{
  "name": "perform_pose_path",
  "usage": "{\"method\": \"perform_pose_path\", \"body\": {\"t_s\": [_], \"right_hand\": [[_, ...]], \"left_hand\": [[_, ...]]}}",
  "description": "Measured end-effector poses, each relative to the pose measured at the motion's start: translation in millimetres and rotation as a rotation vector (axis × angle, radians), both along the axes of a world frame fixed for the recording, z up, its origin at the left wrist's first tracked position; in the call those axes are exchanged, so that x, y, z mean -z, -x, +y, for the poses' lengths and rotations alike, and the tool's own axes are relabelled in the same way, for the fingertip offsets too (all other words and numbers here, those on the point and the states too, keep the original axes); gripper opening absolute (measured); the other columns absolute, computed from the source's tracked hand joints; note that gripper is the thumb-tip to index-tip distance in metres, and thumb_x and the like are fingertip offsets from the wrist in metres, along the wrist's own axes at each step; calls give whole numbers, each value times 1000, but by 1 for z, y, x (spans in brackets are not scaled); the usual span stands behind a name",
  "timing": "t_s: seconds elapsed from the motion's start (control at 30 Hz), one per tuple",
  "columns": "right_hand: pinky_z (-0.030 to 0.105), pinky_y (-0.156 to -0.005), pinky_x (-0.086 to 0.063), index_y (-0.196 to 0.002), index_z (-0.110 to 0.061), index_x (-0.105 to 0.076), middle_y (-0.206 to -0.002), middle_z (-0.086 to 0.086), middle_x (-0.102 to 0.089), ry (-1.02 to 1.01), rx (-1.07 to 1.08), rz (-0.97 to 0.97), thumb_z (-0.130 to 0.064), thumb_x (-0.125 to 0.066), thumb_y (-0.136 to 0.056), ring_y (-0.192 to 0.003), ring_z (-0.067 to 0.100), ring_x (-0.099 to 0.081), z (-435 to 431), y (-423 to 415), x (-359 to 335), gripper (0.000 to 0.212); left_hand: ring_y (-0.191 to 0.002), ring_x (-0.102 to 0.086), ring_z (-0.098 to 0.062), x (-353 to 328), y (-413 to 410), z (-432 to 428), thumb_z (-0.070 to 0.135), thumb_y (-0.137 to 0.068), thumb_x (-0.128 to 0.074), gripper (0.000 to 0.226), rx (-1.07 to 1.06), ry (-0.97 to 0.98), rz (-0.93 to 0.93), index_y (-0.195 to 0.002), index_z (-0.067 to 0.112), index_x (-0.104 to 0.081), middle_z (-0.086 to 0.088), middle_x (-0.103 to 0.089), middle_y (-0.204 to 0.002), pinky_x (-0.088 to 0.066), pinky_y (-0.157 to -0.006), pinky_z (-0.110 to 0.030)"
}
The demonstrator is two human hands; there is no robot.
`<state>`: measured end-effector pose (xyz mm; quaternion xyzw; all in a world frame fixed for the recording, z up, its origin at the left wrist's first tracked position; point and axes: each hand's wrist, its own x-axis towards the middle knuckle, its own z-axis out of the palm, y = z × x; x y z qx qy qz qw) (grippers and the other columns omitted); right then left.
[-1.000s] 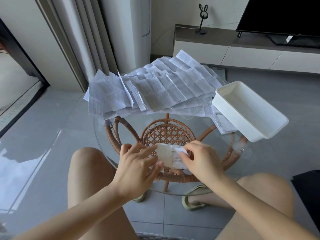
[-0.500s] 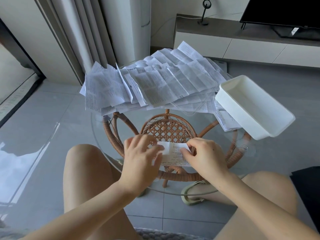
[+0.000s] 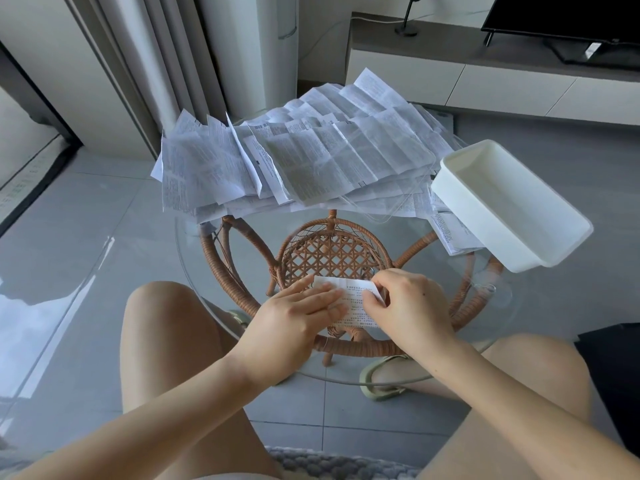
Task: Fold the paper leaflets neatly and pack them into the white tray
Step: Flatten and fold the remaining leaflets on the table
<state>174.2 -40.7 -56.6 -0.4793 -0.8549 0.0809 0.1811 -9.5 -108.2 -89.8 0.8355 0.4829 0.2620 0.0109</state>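
On the round glass worktop (image 3: 207, 251), the left hand (image 3: 294, 317) presses flat fingers on a small folded white paper leaflet (image 3: 353, 299); the right hand (image 3: 412, 303) pinches its edge.

Left part of folded leaflet (image 3: 353, 301) hidden under left hand (image 3: 294, 317); right edge behind fingers of right hand (image 3: 412, 306). Fold count not discernible. Print on leaflet pile (image 3: 311, 161) too small to read. Lower sheets of pile hidden under upper ones; several run under white tray (image 3: 512, 209). Far rim of glass surface (image 3: 433, 221) covered by pile. Television (image 3: 571, 22) cut off by top and right edges. Dark item (image 3: 609, 368) at right edge cut off, identity unclear.
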Motion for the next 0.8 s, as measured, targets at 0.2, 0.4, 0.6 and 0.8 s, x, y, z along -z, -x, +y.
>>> {"method": "perform_pose_path", "body": {"t_s": [0.2, 0.4, 0.6, 0.8], "right_hand": [[9, -40, -11, -55, -20, -42, -50, -13, -33, -8, 2, -6, -9, -79, -66, -38, 9, -29, -1, 2, -1, 40], [7, -42, -9, -52, -15, -51, -47, -10, -36, -57, 44, -21, -10, -81, -61, -39, 13, -27, 0, 3, 1, 32], [9, -44, -8, -60, -13, -56, -52, -6, -51, -85, 73, -6, -11, -78, -68, -41, 10, -31, -6, 3, 5, 24], [21, -50, -32, -87, -11, -63, -77, 3, -60, -146, 193, 63, -17, -76, -69, -59, 22, -55, -27, 6, 17, 23]], "left_hand": [[-111, -64, -21, 2, 1, 0, 7, -82, -45, 38, -19, -2, -4, -103, 14, -76, -4, -69, -115, -49, -97, -48], [-110, -64, -21, 2, 1, 0, 6, -80, -41, 42, -55, 9, -27, -102, 16, -76, -3, -69, -115, -47, -95, -56], [-115, -61, -11, -5, 1, -3, 9, -83, -54, 34, -103, 70, -99, -107, 22, -74, 5, -68, -117, -41, -102, -59], [-107, -65, -7, -4, -13, -2, 28, -81, -65, 21, -235, 78, -174, -97, 21, -78, 8, -72, -106, -41, -101, -61]]}}
